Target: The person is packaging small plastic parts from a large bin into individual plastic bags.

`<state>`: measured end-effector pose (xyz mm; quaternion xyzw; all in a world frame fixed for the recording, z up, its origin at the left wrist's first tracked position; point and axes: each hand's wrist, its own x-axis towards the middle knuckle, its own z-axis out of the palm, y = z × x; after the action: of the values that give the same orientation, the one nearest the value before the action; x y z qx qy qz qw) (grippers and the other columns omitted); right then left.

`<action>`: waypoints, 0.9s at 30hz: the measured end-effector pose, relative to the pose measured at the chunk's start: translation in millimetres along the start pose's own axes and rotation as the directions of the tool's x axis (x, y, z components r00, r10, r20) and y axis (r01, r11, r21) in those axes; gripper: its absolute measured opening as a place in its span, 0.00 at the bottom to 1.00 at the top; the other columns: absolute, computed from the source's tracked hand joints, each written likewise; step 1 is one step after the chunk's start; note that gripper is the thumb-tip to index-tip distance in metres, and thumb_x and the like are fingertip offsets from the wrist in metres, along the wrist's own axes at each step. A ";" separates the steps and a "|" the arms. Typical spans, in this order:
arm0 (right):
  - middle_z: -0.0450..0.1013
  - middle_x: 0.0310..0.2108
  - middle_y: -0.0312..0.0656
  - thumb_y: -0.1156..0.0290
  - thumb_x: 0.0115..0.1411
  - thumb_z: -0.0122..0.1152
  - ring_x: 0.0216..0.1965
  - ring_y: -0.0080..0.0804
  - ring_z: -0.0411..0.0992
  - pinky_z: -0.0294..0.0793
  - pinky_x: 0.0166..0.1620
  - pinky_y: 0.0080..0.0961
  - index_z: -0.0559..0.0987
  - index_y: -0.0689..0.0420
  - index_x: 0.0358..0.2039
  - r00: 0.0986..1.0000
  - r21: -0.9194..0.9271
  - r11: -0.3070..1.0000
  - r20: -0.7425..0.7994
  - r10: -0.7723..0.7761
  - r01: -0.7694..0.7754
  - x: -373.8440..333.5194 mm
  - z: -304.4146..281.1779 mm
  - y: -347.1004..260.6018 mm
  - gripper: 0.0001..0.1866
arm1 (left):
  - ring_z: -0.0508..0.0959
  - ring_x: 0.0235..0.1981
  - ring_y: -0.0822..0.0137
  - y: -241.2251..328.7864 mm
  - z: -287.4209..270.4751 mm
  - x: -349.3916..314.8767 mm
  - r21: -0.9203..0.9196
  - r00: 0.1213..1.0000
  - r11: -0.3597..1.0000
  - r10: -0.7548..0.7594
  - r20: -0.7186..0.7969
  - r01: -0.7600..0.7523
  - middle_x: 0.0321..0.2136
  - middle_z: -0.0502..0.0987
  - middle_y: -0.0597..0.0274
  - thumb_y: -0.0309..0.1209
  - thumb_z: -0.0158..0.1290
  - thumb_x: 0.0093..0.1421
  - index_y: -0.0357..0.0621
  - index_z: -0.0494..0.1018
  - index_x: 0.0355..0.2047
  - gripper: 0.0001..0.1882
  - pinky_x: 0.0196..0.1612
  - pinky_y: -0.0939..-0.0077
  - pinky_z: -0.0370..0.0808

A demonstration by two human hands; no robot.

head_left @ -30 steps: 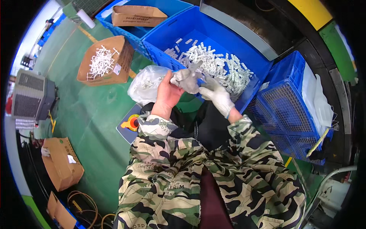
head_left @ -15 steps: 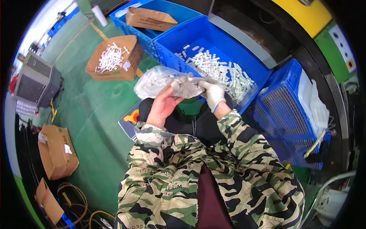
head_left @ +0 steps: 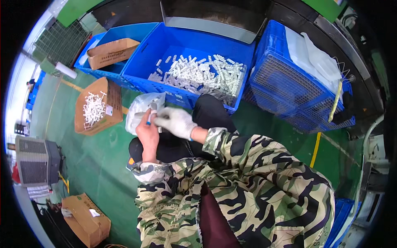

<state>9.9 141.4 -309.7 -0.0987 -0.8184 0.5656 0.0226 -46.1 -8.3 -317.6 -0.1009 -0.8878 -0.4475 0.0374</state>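
Observation:
My bare left hand is closed on what looks like a greyish-white work glove, with a bit of blue showing between the fingers. My right hand wears a white knitted glove and pinches at the same thing from the right; its fingertips are blurred. Just behind my hands, a clear plastic bag bulges in front of the large blue bin. Many small white parts lie heaped in that bin.
To the left stands a cardboard box holding thin white pieces. A blue bin bears an open carton. Blue mesh crates are at the right. A grey louvred unit and another carton are on the left floor.
My view has swung right. Both hands have moved left and closer together, and the glove, spread between them before, is now bunched at my left fingers.

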 end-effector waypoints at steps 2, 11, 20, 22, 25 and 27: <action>0.81 0.41 0.51 0.43 0.61 0.62 0.45 0.48 0.80 0.76 0.49 0.36 0.84 0.54 0.43 0.998 -0.016 0.998 -0.013 0.066 -0.066 -4.0 2.7 -0.5 0.27 | 0.85 0.41 0.49 -9.5 13.7 2.5 0.133 0.947 0.937 0.317 0.056 -0.322 0.38 0.82 0.36 0.26 0.57 0.63 0.40 0.80 0.53 0.18 0.46 0.62 0.78; 0.82 0.41 0.53 0.45 0.60 0.64 0.42 0.45 0.81 0.75 0.47 0.35 0.83 0.58 0.49 0.987 0.221 0.963 -0.017 0.161 -0.153 -0.2 -13.0 38.2 0.29 | 0.81 0.46 0.38 9.9 40.8 -18.0 0.094 0.948 0.981 0.138 0.288 -0.171 0.41 0.82 0.37 0.21 0.58 0.53 0.34 0.74 0.55 0.26 0.49 0.54 0.76; 0.83 0.37 0.39 0.57 0.65 0.64 0.38 0.22 0.77 0.74 0.44 0.24 0.86 0.59 0.46 0.968 0.330 0.917 -0.036 0.250 -0.224 14.5 -3.5 39.6 0.19 | 0.81 0.34 0.44 -4.8 37.4 -20.0 0.368 0.960 0.888 0.239 0.147 -0.277 0.34 0.79 0.50 0.33 0.62 0.53 0.44 0.79 0.29 0.07 0.38 0.49 0.77; 0.83 0.35 0.35 0.61 0.65 0.65 0.37 0.19 0.76 0.74 0.42 0.23 0.86 0.60 0.44 0.953 0.421 0.897 -0.197 0.231 -0.131 22.2 4.0 76.8 0.16 | 0.82 0.32 0.46 -3.3 53.4 -21.4 0.395 0.933 0.845 0.310 0.184 -0.359 0.31 0.80 0.52 0.36 0.63 0.53 0.47 0.81 0.31 0.08 0.35 0.50 0.78; 0.83 0.34 0.37 0.64 0.64 0.66 0.36 0.22 0.77 0.74 0.42 0.24 0.86 0.62 0.42 0.969 0.516 0.851 -0.147 0.201 -0.098 22.7 22.3 52.2 0.14 | 0.82 0.31 0.44 -12.9 34.2 -30.3 0.270 0.949 0.913 0.270 0.161 -0.306 0.30 0.81 0.49 0.35 0.62 0.54 0.46 0.81 0.33 0.09 0.35 0.49 0.78; 0.84 0.34 0.39 0.63 0.64 0.67 0.34 0.24 0.78 0.75 0.41 0.24 0.86 0.63 0.42 0.969 0.486 0.869 -0.158 0.189 -0.091 28.7 17.9 76.2 0.15 | 0.82 0.32 0.44 -6.7 45.0 -31.5 0.240 0.956 0.932 0.235 0.175 -0.273 0.30 0.80 0.49 0.36 0.62 0.55 0.45 0.79 0.33 0.10 0.35 0.49 0.78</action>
<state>-10.5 156.3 -389.1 -0.2058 -0.6390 0.7360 0.0870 -15.7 19.3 -354.7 -0.2412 -0.9188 -0.3094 0.0441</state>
